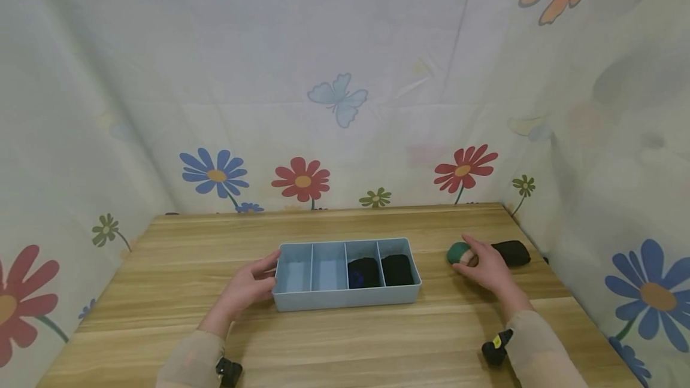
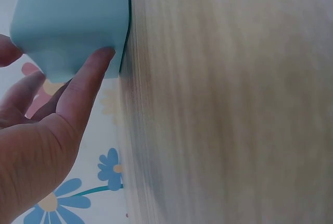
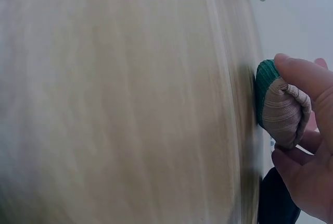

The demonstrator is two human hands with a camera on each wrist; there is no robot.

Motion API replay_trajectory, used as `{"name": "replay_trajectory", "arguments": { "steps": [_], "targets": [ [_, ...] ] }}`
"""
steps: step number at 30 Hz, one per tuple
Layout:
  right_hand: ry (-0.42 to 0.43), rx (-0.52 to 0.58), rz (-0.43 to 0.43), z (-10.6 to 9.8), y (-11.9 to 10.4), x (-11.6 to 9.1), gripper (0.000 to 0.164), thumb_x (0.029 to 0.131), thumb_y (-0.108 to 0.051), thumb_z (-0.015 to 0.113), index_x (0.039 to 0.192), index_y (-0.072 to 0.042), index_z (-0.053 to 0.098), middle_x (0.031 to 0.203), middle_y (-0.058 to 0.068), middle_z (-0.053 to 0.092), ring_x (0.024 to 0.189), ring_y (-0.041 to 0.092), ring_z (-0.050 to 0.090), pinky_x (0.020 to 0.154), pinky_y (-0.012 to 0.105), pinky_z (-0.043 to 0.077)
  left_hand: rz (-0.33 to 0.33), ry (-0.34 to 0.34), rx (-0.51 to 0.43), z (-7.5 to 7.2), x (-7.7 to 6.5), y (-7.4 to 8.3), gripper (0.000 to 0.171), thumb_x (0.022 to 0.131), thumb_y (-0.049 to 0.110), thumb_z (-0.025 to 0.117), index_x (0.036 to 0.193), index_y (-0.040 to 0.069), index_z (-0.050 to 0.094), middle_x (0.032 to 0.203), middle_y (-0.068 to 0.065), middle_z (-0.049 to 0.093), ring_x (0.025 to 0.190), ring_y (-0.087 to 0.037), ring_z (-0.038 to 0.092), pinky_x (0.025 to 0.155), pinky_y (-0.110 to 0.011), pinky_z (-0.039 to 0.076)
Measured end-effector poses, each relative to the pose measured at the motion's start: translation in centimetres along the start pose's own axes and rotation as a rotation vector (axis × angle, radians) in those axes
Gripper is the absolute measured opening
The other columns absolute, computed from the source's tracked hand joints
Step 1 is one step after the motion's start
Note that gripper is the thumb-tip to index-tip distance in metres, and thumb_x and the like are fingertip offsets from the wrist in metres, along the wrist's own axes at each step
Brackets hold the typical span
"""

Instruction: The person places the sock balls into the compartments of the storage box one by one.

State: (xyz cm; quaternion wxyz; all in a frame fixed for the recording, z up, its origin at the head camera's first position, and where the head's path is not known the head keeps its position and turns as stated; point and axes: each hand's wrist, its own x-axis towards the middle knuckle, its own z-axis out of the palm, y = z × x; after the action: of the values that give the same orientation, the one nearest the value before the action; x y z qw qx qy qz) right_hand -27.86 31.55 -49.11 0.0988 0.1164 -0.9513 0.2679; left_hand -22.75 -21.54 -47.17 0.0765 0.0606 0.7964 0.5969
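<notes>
A light blue divided box [image 1: 345, 299] rests on the table, with a dark rolled sock [image 1: 364, 273] and a black rolled sock [image 1: 398, 270] in its two right-hand compartments. My left hand [image 1: 249, 287] touches the box's left end, its thumb extended along the end wall [image 2: 67, 52] in the left wrist view. Over on the right, my right hand [image 1: 492, 267] grips a green and beige rolled sock [image 3: 283, 107] between thumb and fingers, at table level. Just beyond that hand lies another black rolled sock [image 1: 514, 253], partly hidden behind it.
The wooden table [image 1: 345, 346] ends at a flower-print curtain [image 1: 345, 154] along the back and both sides. Two compartments [image 1: 312, 267] on the box's left show their bare blue floors. Small black devices [image 1: 496, 349] are strapped to both wrists.
</notes>
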Motion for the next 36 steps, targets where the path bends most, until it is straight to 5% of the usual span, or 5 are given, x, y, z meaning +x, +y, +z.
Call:
{"name": "replay_trajectory", "arguments": {
  "steps": [24,36],
  "targets": [
    [0.047,0.044,-0.012,0.75,0.09,-0.28,0.065,0.08,-0.019,0.079,0.135,0.004,0.053,0.121,0.036,0.05,0.106,0.051,0.052,0.086,0.063,0.045,-0.035,0.024,0.014,0.07,0.31,-0.27,0.068,0.087,0.005,0.061,0.152,0.01,0.04,0.152,-0.024,0.039,0.131,-0.042,0.047,0.09,-0.043,0.054],
    [0.003,0.055,0.018,0.75,-0.1,-0.66,0.063,0.082,-0.014,0.079,0.137,0.004,0.053,0.123,0.035,0.052,0.109,0.047,0.054,0.09,0.061,0.045,-0.034,0.025,0.006,0.07,0.26,-0.12,0.069,0.087,0.005,0.061,0.152,0.011,0.04,0.152,-0.024,0.038,0.131,-0.042,0.047,0.09,-0.042,0.054]
  ]
}}
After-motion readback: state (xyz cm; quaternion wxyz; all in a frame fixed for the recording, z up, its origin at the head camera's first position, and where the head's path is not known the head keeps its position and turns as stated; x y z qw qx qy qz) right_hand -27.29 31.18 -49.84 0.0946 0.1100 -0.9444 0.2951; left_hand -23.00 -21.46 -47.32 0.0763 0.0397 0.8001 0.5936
